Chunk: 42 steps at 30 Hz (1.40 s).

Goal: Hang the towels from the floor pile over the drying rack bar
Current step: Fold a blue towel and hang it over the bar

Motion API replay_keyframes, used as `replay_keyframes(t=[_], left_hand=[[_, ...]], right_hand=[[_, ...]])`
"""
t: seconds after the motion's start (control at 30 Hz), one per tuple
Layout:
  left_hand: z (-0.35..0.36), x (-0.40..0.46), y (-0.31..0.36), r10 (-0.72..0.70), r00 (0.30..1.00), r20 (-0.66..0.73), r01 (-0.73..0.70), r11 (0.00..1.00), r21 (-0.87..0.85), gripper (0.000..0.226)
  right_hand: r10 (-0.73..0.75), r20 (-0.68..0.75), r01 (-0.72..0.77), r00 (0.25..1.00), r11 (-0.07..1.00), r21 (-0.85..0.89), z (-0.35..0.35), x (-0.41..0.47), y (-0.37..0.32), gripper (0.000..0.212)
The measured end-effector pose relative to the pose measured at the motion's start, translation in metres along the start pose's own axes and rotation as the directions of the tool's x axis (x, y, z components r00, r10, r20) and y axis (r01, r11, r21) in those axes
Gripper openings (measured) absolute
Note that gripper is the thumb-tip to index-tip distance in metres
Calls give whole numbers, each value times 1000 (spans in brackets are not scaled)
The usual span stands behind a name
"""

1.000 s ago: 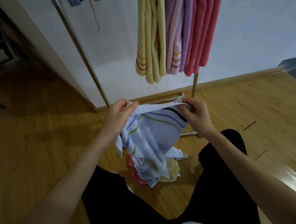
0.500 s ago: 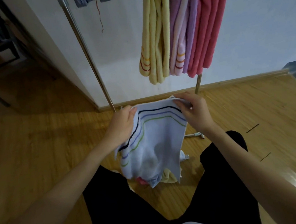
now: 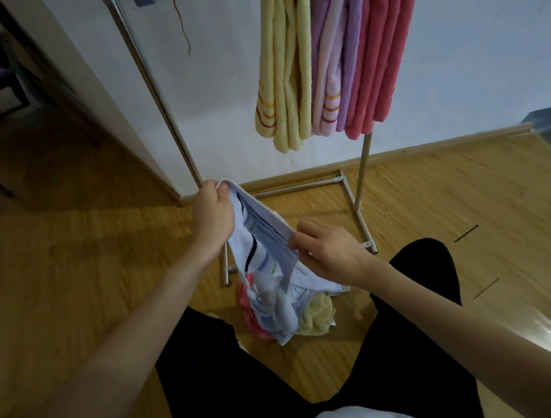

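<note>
The left hand (image 3: 213,221) pinches the top corner of a white striped towel (image 3: 263,242), fingers curled over its edge. The right hand (image 3: 327,249), at four o'clock from the left and lower, grips the same top edge at its other end, so the edge slopes down between them. The towel hangs folded from both hands, its tail reaching the pile (image 3: 285,316) on the floor (image 3: 76,271) at six o'clock, between the person's dark-trousered knees. The pile shows pink, pale blue and yellow cloth. At twelve o'clock stands the rack (image 3: 360,176), with yellow (image 3: 283,77), lilac (image 3: 334,67) and pink (image 3: 377,58) towels hanging on it.
</note>
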State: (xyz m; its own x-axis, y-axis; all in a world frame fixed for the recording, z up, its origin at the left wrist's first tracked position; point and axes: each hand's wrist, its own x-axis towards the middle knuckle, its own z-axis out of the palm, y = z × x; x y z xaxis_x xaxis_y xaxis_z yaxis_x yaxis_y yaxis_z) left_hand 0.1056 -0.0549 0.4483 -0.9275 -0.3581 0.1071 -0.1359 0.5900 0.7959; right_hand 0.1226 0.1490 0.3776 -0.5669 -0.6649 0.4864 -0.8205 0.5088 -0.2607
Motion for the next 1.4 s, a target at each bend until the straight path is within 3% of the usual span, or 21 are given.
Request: replay_keyframes(t=[0.2,0.47,0.63,0.97,1.13,1.3,1.4], left_hand=[[3,2,7,-78,995,-68,71,993,-93,32],[7,7,19,-83,991,-105,69,989,-132,30],[13,6,26,-93,987,-134,73,986,-150,28],[11,14,31,-150,977,-149,122,976,-182,31],[-7,25,17,-83,996,-41,81,996,-45,33],[-29,24,26,-44,984,174,53,998,-44,28],[-43,24,42,58,981,185,-73,995,73,26]], right_hand=[[91,96,-110,991,971,212,6,13,-14,13],[67,191,-117,979,956,268,9,34,-29,26],[68,149,-101,986,969,226,16,40,-36,36],[211,55,-216,976,913,346,9,37,-27,27],[390,-37,-339,920,841,422,-16,33,4,23],[395,-106,-336,913,872,355,-42,44,32,26],[376,-157,-312,913,894,320,-59,57,44,20]])
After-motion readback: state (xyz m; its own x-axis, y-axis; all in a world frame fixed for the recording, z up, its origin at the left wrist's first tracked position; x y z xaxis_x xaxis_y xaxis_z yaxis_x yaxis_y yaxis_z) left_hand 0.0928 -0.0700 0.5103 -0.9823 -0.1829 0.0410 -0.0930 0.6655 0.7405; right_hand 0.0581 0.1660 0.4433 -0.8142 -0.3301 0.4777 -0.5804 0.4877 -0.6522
